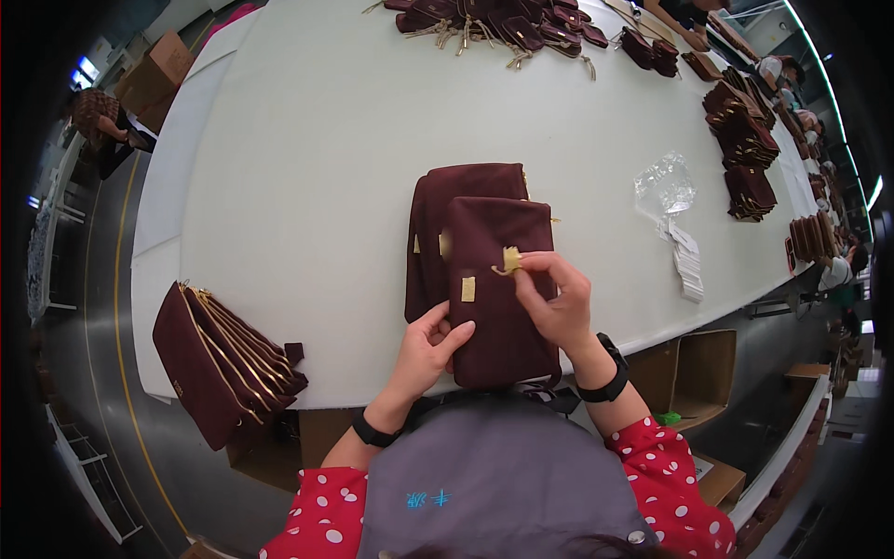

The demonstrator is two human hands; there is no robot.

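A dark maroon zippered pouch (pixel 503 349) lies in front of me on top of other maroon pouches (pixel 426 200). My left hand (pixel 430 351) grips its left edge, thumb on top and fingers at the side. Between the thumb and fingertips of my right hand (pixel 562 303) is a small crinkled yellow-gold piece (pixel 511 259), held just over the pouch; its material is hard to tell. A flat gold rectangle (pixel 468 290) sits on the pouch's face, and similar gold patches show on the pouches beneath.
To the left, a fanned stack of maroon zippered pouches (pixel 219 373) overhangs the table (pixel 307 186) edge. A clear plastic bag (pixel 665 186) and white tags (pixel 687 263) lie at right. Maroon goods (pixel 745 140) are piled beyond, tasselled pouches (pixel 507 28) at the far edge. Co-workers line the right side.
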